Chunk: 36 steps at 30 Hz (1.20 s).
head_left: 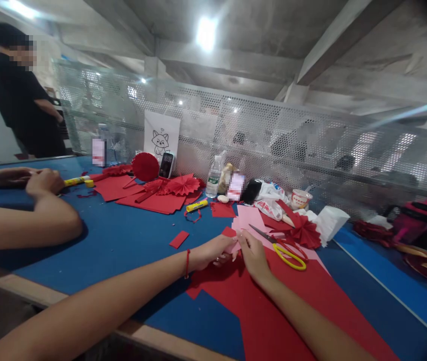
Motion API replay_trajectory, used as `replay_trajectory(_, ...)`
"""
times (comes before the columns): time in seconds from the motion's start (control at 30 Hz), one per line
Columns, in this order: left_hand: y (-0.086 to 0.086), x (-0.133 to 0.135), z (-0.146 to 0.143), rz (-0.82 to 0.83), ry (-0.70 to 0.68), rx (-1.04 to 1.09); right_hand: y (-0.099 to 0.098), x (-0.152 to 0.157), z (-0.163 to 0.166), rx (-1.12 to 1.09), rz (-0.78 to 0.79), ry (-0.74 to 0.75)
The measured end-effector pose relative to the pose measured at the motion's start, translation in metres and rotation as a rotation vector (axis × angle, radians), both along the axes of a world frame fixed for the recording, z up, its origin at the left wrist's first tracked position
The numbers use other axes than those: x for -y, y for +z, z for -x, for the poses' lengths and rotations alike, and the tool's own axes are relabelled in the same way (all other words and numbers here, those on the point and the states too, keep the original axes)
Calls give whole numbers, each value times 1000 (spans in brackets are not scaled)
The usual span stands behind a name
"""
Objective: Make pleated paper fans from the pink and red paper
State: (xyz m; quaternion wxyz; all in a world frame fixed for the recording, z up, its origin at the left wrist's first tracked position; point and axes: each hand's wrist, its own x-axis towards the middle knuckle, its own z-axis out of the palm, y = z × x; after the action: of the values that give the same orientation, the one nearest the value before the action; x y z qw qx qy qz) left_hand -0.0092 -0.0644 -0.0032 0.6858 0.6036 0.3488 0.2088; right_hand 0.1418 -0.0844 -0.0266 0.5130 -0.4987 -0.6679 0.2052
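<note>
My left hand (pixel 213 251), with a red string bracelet on its wrist, and my right hand (pixel 251 253) meet over a small pink paper piece (pixel 235 245). Both hands pinch it between closed fingers, just above a large red paper sheet (pixel 273 311) on the blue table (pixel 123 240). Yellow-handled scissors (pixel 284 249) lie right of my right hand on a pink sheet (pixel 249 216).
Another person's arms (pixel 36 210) rest at the left. A person in black (pixel 18 95) stands at the far left. Red paper fans (pixel 181 184), glue sticks (pixel 197 205), a water bottle (pixel 213 178), a phone (pixel 166 165) and a fox drawing (pixel 161 135) stand before a mesh partition (pixel 273 135).
</note>
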Motion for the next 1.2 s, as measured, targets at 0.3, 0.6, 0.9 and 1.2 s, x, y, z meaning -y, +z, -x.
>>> replay_trajectory(0.3,1,2,0,14,-22,44,6,8,5,-190,37,93)
replay_trajectory(0.6,-3,6,-4,-248,90,48,5,7,0,-135,-126,-36)
replay_trajectory(0.9,2,0,0,-345,140,132,2,-6,-7,-251,-135,-110)
replay_trajectory(1.2,1,-2,2,-497,204,116,4,-5,-4,-375,-11,-71)
